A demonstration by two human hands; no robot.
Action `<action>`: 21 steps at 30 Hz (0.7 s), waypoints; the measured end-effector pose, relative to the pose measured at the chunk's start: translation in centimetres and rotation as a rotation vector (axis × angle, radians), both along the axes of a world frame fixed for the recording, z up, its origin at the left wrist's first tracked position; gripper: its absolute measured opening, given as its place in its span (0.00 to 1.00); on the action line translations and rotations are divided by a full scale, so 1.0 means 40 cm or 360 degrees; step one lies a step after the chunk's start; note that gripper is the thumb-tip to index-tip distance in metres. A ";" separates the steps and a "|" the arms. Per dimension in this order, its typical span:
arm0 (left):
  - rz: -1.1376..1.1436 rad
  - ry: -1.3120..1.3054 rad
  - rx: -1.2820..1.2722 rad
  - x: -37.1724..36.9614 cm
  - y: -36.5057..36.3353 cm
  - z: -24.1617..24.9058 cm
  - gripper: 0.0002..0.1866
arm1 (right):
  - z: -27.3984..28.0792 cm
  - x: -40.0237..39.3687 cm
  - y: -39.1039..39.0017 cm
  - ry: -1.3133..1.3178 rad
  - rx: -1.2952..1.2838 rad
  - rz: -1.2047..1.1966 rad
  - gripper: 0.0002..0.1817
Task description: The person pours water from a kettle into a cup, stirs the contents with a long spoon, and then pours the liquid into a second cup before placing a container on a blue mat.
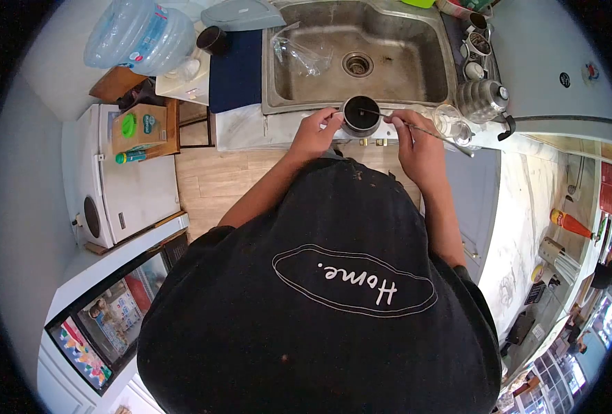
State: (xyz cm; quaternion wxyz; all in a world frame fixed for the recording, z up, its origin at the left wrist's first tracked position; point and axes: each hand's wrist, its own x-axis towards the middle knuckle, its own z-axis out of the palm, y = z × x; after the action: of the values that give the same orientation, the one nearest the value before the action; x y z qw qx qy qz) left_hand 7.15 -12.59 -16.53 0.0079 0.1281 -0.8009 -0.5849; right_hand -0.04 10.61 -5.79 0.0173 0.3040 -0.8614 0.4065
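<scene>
A metal mug with dark contents stands at the front edge of the sink. My left hand is closed on its handle, thumb and fingers pinched together at the mug's left side. A thin, long-handled spoon slants from inside the mug out to the right, and my right hand grips it between thumb and fingers. The spoon's lower end is hidden in the dark contents. Just right of my right hand stands a clear glass jar.
Behind the mug lies a steel sink with crumpled clear plastic in it. A metal kettle stands to the right, near several cups. On the left are a dark blue mat, a dark cup and a large water bottle.
</scene>
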 end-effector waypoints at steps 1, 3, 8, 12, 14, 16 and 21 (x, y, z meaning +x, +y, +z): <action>-0.0007 0.0020 0.0000 0.001 -0.001 -0.005 0.17 | -0.004 -0.002 -0.003 0.0005 0.0016 -0.0019 0.06; -0.0016 0.0066 0.0003 -0.001 -0.002 -0.009 0.17 | 0.005 -0.005 0.002 0.0032 0.0030 -0.0069 0.06; -0.0011 0.0026 -0.0027 0.000 0.003 0.012 0.16 | 0.020 0.001 0.025 -0.0032 0.0029 -0.0083 0.05; -0.0025 0.0054 0.0000 0.002 0.000 0.005 0.16 | 0.018 0.016 0.010 0.0072 -0.0039 0.0023 0.05; -0.0036 0.0051 -0.0012 -0.001 0.001 0.003 0.16 | 0.014 0.012 -0.003 0.0101 -0.0046 0.0034 0.05; -0.0038 0.0060 0.0008 -0.001 -0.001 0.007 0.16 | 0.009 0.006 -0.012 0.0065 -0.0018 -0.0003 0.05; -0.0054 0.0076 -0.0053 -0.001 -0.002 0.009 0.16 | 0.010 -0.001 0.025 0.0033 0.0015 -0.0047 0.05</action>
State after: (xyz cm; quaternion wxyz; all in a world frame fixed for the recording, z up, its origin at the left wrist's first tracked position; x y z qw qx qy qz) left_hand 7.12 -12.69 -16.16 0.0192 0.1001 -0.8122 -0.5744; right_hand -0.09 11.61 -5.40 0.0309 0.2956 -0.8675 0.3989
